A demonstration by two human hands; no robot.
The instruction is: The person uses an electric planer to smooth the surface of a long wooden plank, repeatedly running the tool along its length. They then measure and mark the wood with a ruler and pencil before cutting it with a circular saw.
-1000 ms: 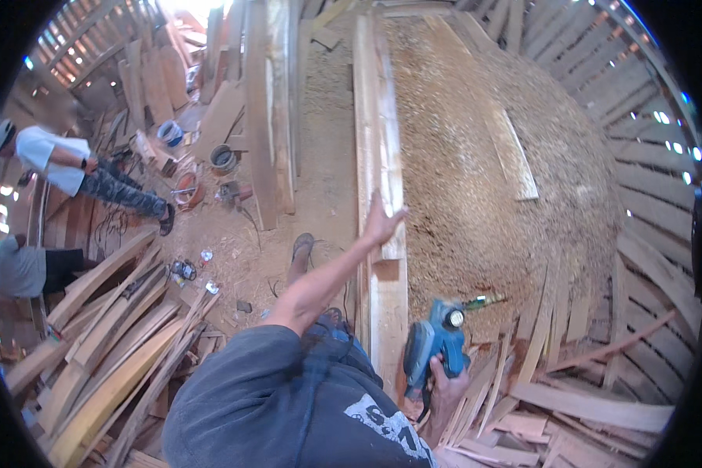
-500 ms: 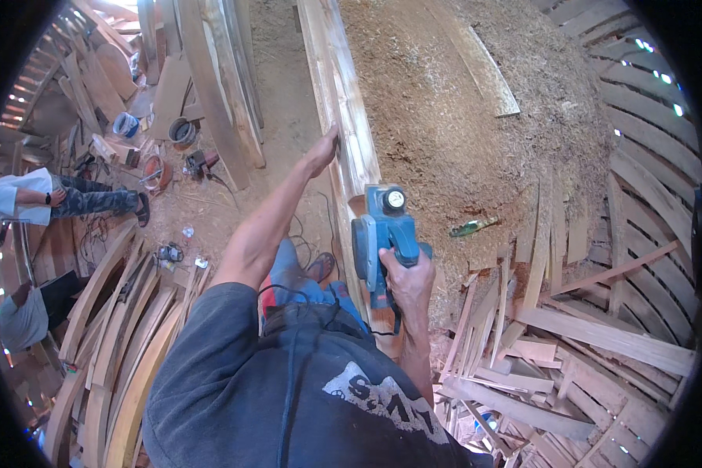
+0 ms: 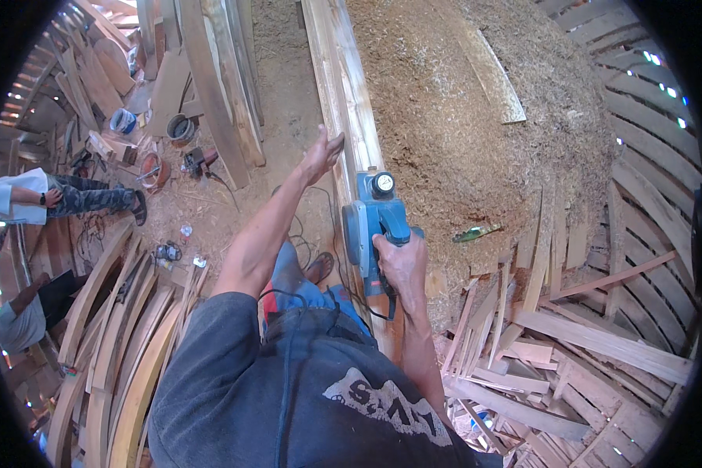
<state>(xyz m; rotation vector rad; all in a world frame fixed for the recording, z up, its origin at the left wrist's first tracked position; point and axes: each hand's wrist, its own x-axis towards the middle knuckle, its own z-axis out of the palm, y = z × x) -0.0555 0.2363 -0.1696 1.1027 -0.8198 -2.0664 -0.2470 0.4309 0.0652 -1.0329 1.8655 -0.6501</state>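
A blue electric planer [image 3: 373,214] rests on a long pale wooden beam [image 3: 356,117] that runs away from me. My right hand [image 3: 402,264] is wrapped around the planer's rear handle, and a dark cord hangs from the back of the tool. Ahead and to the left, my left hand [image 3: 321,158] is beside the beam's left edge. Its fingers are stretched out and the thumb is raised, with nothing held; whether the fingertips touch the wood I cannot tell.
Wood shavings [image 3: 444,140] cover the ground right of the beam, where a green bottle [image 3: 476,232] lies. Scrap wood [image 3: 538,374] is heaped at lower right. Curved timbers [image 3: 117,351] lie at left, near a bucket [image 3: 181,129] and a standing person [image 3: 62,195]. Another person is partly visible below.
The planer has slid a little forward along the beam with my right hand on it. My left hand's fingers have come away from along the beam's edge and spread.
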